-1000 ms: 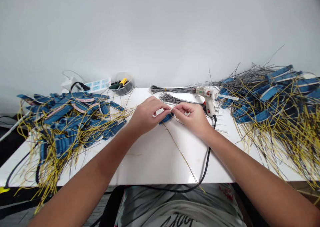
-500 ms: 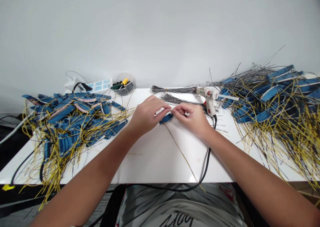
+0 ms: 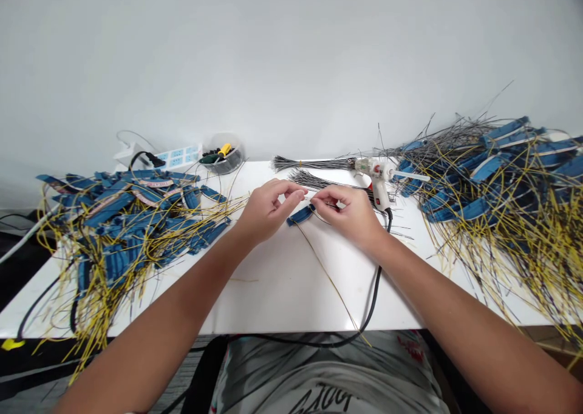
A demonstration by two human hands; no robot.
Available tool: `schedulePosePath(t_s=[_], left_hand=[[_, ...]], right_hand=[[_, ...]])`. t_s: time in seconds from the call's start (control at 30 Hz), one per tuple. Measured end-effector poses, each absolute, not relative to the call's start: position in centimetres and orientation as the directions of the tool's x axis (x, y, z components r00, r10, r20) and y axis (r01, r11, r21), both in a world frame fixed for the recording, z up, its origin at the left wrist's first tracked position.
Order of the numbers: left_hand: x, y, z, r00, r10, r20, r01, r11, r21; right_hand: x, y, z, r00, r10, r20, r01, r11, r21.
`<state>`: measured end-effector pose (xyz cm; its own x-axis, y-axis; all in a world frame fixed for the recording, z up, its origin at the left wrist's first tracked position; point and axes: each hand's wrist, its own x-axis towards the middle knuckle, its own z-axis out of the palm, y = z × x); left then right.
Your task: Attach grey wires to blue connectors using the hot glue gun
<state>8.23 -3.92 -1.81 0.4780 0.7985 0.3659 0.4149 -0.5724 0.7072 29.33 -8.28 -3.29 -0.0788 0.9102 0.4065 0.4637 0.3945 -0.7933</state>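
Over the middle of the white table (image 3: pixel 282 286), a small blue fabric strip (image 3: pixel 300 215) sits between my two hands, with a long thin yellow-brown wire (image 3: pixel 330 277) running from it to the table's front edge. My right hand (image 3: pixel 348 210) is closed in a pinch at the strip's right end, where a thin dark wire shows beneath the fingers. My left hand (image 3: pixel 273 210) has thumb and index fingertip together just above the strip's left part, apart from the right hand. Whatever those left fingertips hold, if anything, is too small to make out.
A glue gun (image 3: pixel 379 180) with a white stick lies behind my right hand, its black cord (image 3: pixel 376 298) curving forward. Dark wire bundles (image 3: pixel 314 164) lie at the back. Blue strips with yellow wires heap left (image 3: pixel 118 220) and right (image 3: pixel 483 195). A power strip (image 3: pixel 180 156) and tub (image 3: pixel 223 154) stand back left.
My left fingertips have drawn slightly away from the right hand's, widening the gap between them. More of the blue strip shows. The whole view has shifted a little.
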Motion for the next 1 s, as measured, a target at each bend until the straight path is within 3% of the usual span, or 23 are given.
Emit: schedulePosePath(t_s=[0.17,0.47,1.0], left_hand=[[8.5,-3.6,-2.7,0.504,0.813,0.291,0.473,-0.542,0.695],[8.6,-3.6,-3.2,0.583,0.692,0.425,0.492,-0.717,0.493],[8.8,-3.7,-3.4,0.567,0.71,0.417,0.496,-0.699,0.516]], right_hand=[[29.4,-8.1,-3.4,-0.087,0.906,0.414,0.522,0.395,-0.756],[29.4,-8.2,-3.2,-0.12,0.94,0.318,0.478,0.336,-0.812],[29.6,-8.4,-3.1,-0.142,0.92,0.366,0.521,0.384,-0.762]])
